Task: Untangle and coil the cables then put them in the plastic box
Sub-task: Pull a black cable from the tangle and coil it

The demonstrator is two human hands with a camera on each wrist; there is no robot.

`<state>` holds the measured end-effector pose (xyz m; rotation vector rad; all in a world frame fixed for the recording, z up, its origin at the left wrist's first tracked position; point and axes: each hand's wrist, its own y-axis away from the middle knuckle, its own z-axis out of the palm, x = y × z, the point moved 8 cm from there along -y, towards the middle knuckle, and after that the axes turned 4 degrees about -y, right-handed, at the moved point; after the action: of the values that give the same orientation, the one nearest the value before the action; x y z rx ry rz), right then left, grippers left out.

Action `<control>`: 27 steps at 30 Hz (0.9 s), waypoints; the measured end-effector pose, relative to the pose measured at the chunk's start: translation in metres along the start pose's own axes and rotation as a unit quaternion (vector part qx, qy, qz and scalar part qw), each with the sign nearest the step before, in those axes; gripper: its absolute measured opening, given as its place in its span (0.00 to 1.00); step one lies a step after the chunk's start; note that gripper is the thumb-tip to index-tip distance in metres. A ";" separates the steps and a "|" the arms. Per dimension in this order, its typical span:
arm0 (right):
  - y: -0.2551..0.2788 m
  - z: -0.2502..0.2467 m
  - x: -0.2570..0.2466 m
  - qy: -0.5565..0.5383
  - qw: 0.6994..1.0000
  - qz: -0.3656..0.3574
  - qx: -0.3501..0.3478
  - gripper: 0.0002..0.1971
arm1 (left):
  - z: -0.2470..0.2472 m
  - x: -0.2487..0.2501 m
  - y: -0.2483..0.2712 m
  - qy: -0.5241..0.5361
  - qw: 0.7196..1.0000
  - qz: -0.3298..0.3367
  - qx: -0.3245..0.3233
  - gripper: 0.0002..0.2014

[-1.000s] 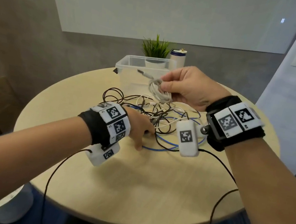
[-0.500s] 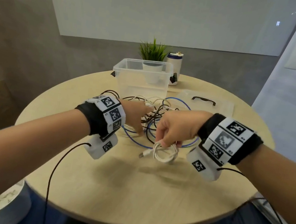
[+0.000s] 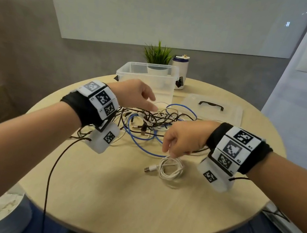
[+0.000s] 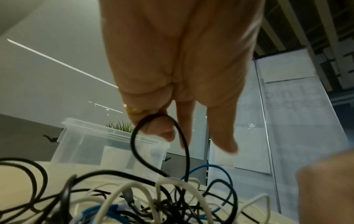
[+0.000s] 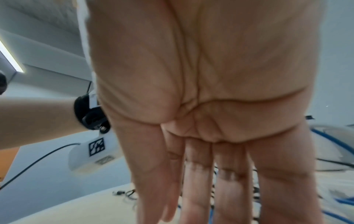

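Observation:
A white cable coiled into a small bundle lies on the round table, its USB plug pointing left. My right hand hovers just above it, fingers straight and holding nothing; the right wrist view shows the flat palm. Behind it sprawls a tangle of black, white and blue cables. My left hand is raised over the tangle. In the left wrist view one curled finger hooks a loop of black cable. The clear plastic box stands open behind the tangle.
The box's clear lid with a black handle lies flat to the right of the box. A potted plant and a white bottle stand behind the box. Black sensor leads trail from both wrists over the table's front edge.
My right hand carried the coiled white cable from near the box down to the front of the table and let go of it. My left hand rose off the tangle.

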<state>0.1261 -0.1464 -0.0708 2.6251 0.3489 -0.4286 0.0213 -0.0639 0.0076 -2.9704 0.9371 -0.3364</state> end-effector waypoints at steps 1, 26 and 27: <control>0.000 -0.008 0.001 0.002 1.000 0.000 0.022 0.10 | 0.006 -0.003 0.002 -0.046 0.998 -0.006 -0.036 0.16; 0.027 -0.119 -0.001 -0.088 0.929 -0.024 0.358 0.10 | 0.005 -0.005 -0.001 0.045 0.994 0.023 0.099 0.13; 0.030 -0.124 0.002 -0.115 0.922 -0.024 0.369 0.10 | 0.007 -0.002 0.000 0.053 0.995 0.035 0.081 0.14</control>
<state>0.1669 -0.1138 0.0453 3.2330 0.1919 -1.0488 0.0214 -0.0633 0.0000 -2.7886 0.9701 -0.5467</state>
